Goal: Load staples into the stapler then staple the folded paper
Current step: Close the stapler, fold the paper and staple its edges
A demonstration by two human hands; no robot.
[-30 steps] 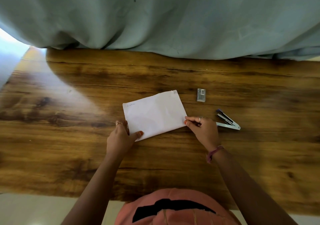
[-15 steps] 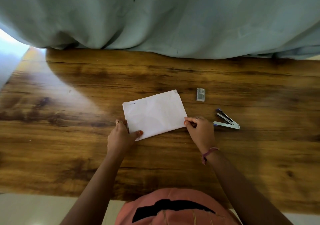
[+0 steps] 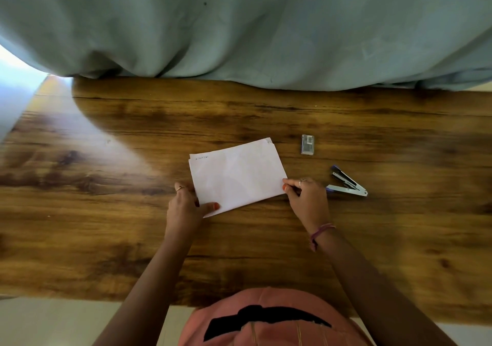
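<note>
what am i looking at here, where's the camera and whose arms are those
There is no machine here. The camera is worn on a person's head and looks forward and down, so the two arms reaching up from the bottom are that person's own, and the wide lens bends the edges.

They sit at a wooden table with a pale green curtain hanging behind it.

In the middle lies a folded paper. The left hand pinches its near left corner, thumb on top. The right hand pinches its near right corner with the fingers.

To the right, untouched, lies a small stapler, swung open in a V. Beyond it sits a small box of staples.

So the paper is held and nothing is stapled yet.
</note>
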